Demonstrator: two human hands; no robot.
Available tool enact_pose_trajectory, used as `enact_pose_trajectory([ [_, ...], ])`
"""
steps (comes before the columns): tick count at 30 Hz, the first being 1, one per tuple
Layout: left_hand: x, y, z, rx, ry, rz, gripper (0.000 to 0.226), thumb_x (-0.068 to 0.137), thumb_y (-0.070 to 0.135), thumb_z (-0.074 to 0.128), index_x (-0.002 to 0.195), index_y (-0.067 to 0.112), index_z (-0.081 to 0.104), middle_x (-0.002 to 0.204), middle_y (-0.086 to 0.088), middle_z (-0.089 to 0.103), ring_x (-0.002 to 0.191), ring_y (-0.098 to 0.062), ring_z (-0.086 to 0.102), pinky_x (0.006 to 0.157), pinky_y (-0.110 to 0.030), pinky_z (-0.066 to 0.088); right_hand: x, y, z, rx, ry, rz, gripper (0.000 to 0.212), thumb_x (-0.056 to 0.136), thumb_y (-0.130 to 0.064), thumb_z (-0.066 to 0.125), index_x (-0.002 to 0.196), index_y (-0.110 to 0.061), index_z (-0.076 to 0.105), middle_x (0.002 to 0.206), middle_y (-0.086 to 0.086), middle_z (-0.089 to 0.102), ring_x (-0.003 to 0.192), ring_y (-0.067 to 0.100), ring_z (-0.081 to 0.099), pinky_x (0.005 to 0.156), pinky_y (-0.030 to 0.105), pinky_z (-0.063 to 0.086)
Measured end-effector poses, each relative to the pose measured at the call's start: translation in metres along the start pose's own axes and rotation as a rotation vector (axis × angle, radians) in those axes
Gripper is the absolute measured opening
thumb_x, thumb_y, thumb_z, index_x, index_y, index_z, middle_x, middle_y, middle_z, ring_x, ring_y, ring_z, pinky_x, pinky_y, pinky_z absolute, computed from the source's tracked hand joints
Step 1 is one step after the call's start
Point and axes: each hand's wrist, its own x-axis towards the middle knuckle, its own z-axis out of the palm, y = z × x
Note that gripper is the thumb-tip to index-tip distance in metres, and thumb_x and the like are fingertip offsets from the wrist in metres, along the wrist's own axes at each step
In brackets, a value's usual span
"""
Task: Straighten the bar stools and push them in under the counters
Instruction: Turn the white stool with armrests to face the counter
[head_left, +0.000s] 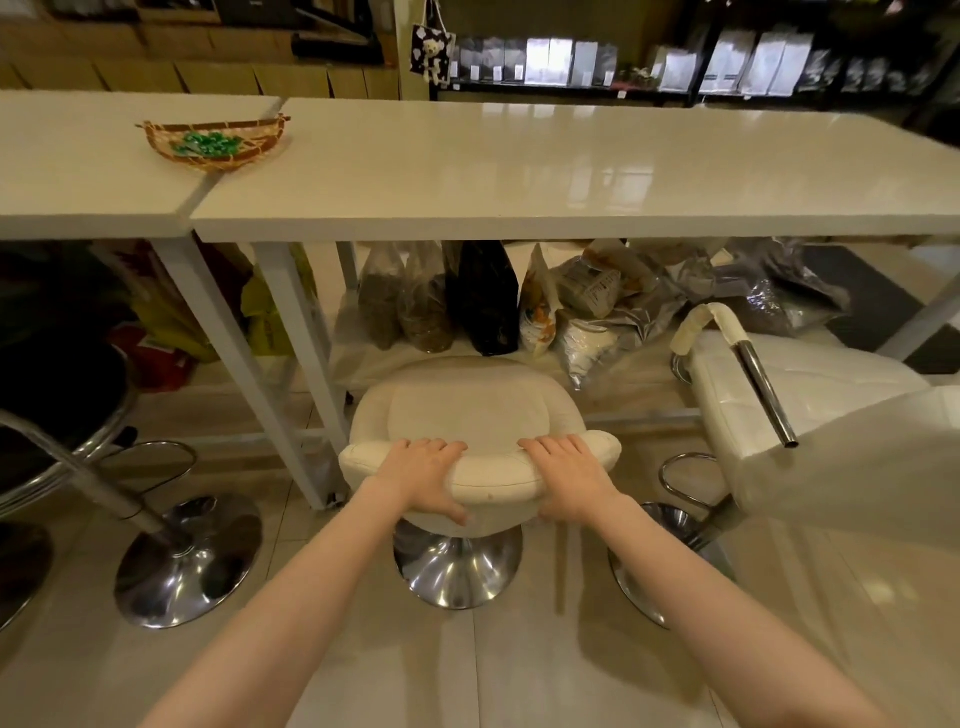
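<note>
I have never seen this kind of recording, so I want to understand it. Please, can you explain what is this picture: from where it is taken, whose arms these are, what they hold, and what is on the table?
There is no machine here. The single picture comes from a wide-angle camera worn on a person's head, looking forward and down, so the two bare arms are that person's own.

The left hand and the right hand both grip the low padded backrest of a white stool. It stands on a shiny round metal base in front of the white counter.

On the counter lies a woven basket with green items inside; I cannot tell what they are. Under the counter stand several bags. A black stool is on the left, and another white stool on the right appears tilted.
</note>
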Motion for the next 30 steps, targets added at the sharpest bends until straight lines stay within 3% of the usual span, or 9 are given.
enact_pose_trajectory([
  [2, -0.003, 0.003, -0.014, -0.084, 0.001, -0.006, 0.098, 0.071, 0.069, 0.058, 0.146, 0.019, 0.020, 0.148, -0.005, 0.034, 0.132, -0.024, 0.035, 0.108, -0.044, 0.028, -0.009, -0.003, -0.009, 0.080, -0.009, 0.029, 0.099, 0.066, -0.022, 0.079, 0.145, -0.019, 0.019, 0.144, 0.004, 0.038, 0.132, 0.022, 0.035, 0.111, 0.034, 0.024],
  [5, -0.004, 0.014, -0.047, -0.123, 0.163, 0.036, 0.087, 0.079, 0.063, 0.054, 0.146, 0.017, 0.021, 0.150, -0.007, 0.032, 0.133, -0.026, 0.035, 0.108, -0.042, 0.030, -0.026, -0.006, -0.035, 0.209, 0.077, 0.096, 0.095, 0.071, -0.021, 0.075, 0.147, -0.019, 0.018, 0.147, 0.006, 0.036, 0.133, 0.023, 0.034, 0.108, 0.034, 0.030],
  [9, 0.001, 0.049, -0.106, -0.193, 0.426, 0.171, 0.074, 0.086, 0.053, 0.054, 0.144, 0.015, 0.027, 0.147, -0.007, 0.037, 0.132, -0.022, 0.038, 0.106, -0.040, 0.036, -0.054, -0.005, -0.072, 0.261, 0.335, 0.198, 0.086, 0.079, -0.030, 0.070, 0.147, -0.018, 0.018, 0.149, 0.003, 0.034, 0.136, 0.018, 0.030, 0.109, 0.031, 0.026],
  [12, 0.005, 0.089, -0.143, -0.268, 0.528, 0.322, 0.069, 0.087, 0.047, 0.056, 0.142, 0.015, 0.029, 0.145, -0.007, 0.040, 0.130, -0.021, 0.040, 0.106, -0.040, 0.037, -0.083, 0.002, -0.099, 0.245, 0.515, 0.285, 0.081, 0.082, -0.031, 0.067, 0.147, -0.019, 0.020, 0.148, 0.001, 0.035, 0.135, 0.015, 0.030, 0.110, 0.030, 0.026],
  [18, 0.003, 0.177, -0.173, -0.205, 0.531, 0.633, 0.067, 0.087, 0.046, 0.055, 0.142, 0.017, 0.030, 0.144, -0.004, 0.041, 0.128, -0.018, 0.042, 0.104, -0.038, 0.038, -0.164, 0.041, -0.135, 0.119, 0.711, 0.457, 0.077, 0.080, -0.031, 0.068, 0.144, -0.018, 0.028, 0.140, 0.003, 0.044, 0.126, 0.018, 0.039, 0.107, 0.037, 0.034],
  [21, -0.001, 0.220, -0.179, -0.181, 0.521, 0.752, 0.068, 0.087, 0.046, 0.056, 0.143, 0.018, 0.029, 0.145, -0.004, 0.040, 0.129, -0.019, 0.041, 0.106, -0.039, 0.037, -0.212, 0.065, -0.146, 0.056, 0.759, 0.551, 0.079, 0.077, -0.028, 0.071, 0.143, -0.016, 0.029, 0.140, 0.005, 0.044, 0.129, 0.020, 0.038, 0.109, 0.035, 0.029],
  [30, 0.006, 0.352, -0.182, -0.148, 0.457, 0.845, 0.078, 0.082, 0.052, 0.059, 0.144, 0.019, 0.024, 0.149, -0.002, 0.034, 0.132, -0.018, 0.036, 0.107, -0.039, 0.035, -0.345, 0.163, -0.147, -0.025, 0.747, 0.759, 0.087, 0.069, -0.028, 0.075, 0.143, -0.015, 0.031, 0.142, 0.006, 0.042, 0.132, 0.022, 0.034, 0.109, 0.034, 0.027],
])
